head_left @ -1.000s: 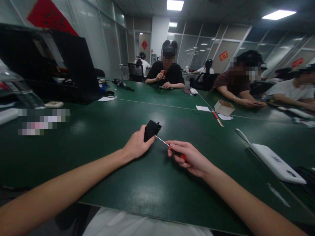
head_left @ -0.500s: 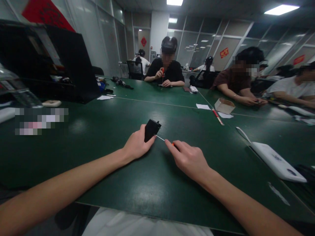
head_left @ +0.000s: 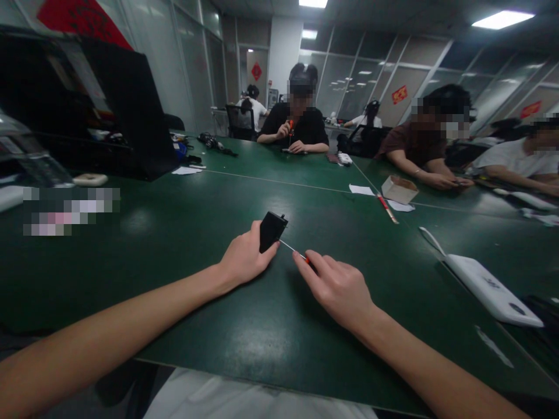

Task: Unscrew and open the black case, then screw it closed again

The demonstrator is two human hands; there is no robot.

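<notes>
My left hand (head_left: 243,259) grips a small black box-shaped device (head_left: 271,230), held tilted just above the green table (head_left: 183,256). My right hand (head_left: 338,286) holds a thin screwdriver (head_left: 293,251) with an orange handle, mostly hidden under the fingers. The metal shaft points up-left and its tip meets the lower side of the black device. Both forearms reach in from the bottom of the view.
A white flat device (head_left: 491,288) lies at the right. A small cardboard box (head_left: 398,188), paper slips and a red pen (head_left: 386,209) sit further back. An open black case (head_left: 87,110) stands at the left. Several people sit around the far side.
My right hand has rolled palm-down over the screwdriver handle, hiding most of the orange. The left hand and the black device stay almost in place.
</notes>
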